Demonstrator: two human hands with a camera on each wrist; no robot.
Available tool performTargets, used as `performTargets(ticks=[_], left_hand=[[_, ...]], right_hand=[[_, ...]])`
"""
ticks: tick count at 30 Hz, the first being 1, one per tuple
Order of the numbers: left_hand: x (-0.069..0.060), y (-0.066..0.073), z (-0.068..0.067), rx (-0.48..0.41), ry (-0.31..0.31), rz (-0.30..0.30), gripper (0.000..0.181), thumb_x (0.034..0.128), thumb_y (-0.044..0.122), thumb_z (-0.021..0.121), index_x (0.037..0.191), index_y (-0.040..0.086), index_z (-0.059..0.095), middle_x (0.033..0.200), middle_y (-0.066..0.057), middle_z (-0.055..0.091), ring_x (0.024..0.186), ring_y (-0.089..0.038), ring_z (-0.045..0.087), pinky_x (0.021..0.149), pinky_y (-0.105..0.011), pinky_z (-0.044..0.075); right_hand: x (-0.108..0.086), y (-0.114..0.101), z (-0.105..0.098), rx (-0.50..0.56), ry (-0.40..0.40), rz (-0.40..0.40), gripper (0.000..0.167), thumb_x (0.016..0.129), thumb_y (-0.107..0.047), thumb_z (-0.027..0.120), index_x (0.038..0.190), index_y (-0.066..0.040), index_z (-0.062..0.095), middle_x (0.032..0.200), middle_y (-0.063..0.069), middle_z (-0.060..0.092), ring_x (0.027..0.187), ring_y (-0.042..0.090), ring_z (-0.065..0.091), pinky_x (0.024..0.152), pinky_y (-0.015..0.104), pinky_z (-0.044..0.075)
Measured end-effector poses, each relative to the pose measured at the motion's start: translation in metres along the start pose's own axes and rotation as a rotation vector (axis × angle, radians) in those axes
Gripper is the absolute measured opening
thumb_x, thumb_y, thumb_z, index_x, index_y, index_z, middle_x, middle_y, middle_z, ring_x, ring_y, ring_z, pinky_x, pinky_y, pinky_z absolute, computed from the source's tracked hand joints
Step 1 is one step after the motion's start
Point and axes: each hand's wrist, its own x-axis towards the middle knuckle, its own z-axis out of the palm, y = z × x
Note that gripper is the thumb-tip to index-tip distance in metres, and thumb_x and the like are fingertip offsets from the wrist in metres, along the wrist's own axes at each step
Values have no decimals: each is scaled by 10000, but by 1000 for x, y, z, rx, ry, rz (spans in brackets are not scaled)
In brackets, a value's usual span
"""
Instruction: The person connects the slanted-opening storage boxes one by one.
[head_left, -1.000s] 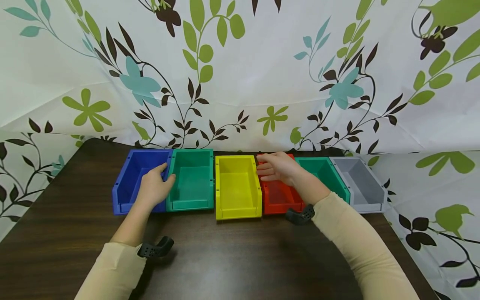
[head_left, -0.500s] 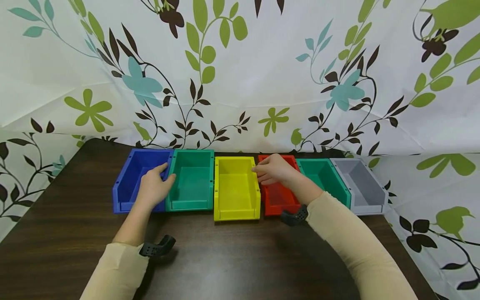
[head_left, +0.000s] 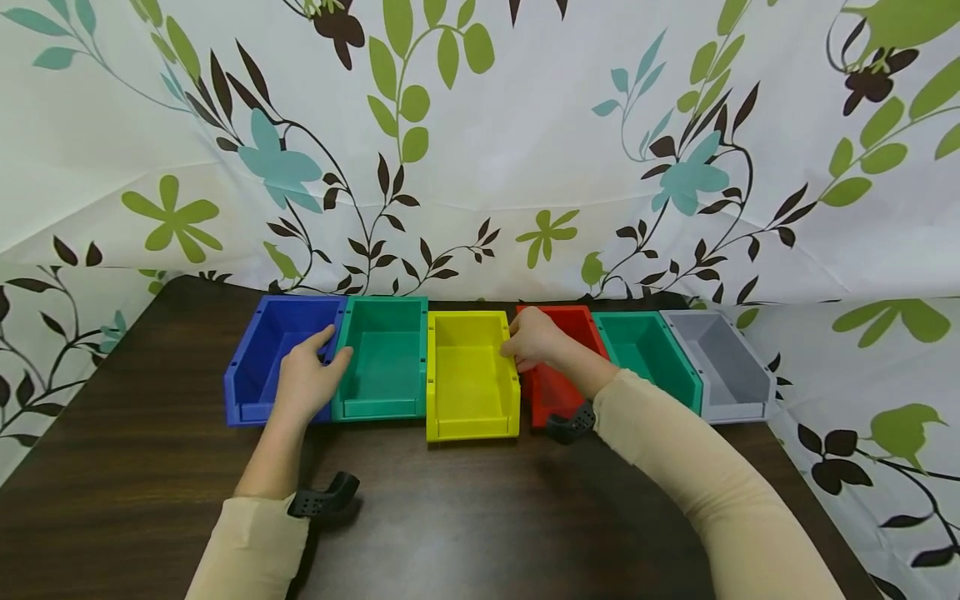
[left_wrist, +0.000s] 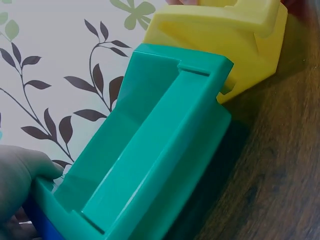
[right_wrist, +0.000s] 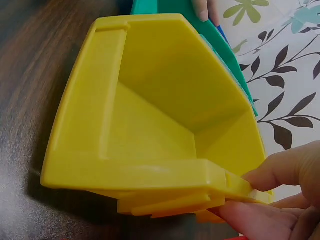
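Observation:
A yellow plastic bin stands on the table, close against the right side of a green bin. My right hand pinches the yellow bin's right wall. In the right wrist view, its thumb lies on the rim and its fingers are beneath, on the outer side. My left hand holds the adjoining walls of the green bin and a blue bin. Its thumb reaches over the green rim in the left wrist view, with the fingers on the blue side, partly hidden.
Right of the yellow bin, past a narrow gap, stand a red bin, a second green bin and a grey bin. All sit along the back of the dark wooden table. A leaf-patterned cloth hangs behind.
My right hand has moved left from over the red bin and taken hold of the yellow bin's wall. The yellow bin has shifted slightly left towards the green one. My left hand has stayed put.

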Motion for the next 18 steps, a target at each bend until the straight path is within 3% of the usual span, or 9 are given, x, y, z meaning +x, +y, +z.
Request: performTargets(ticks=[8,13,18], left_hand=[[0,-3,2,-5,20,-9,583,956,308,516,1433,3,375,1430,-281,400,1152,-392,482,835,-482,416],[0,-5,2,-6,28,-7,587,953,323,520,1429,7,385,1428,-274,409,1149,-378,487,812,-456,420],[1,-6,1,-3,38,6,577,951,311,527,1421,3,397,1417,-273,425,970,-349,535,700,-390,420]], right_hand=[[-1,3,-1,84,12,-5,424,840,-77,664,1226,79,581,1089,204,670,722,206,706,618,306,583],[-2,5,-6,138,1,-19,444,849,-87,658,1250,76,564,1095,204,673,766,227,713,641,318,586],[-3,5,-11,177,-13,-38,416,859,-86,640,1240,68,574,1082,208,683,797,243,719,664,333,586]])
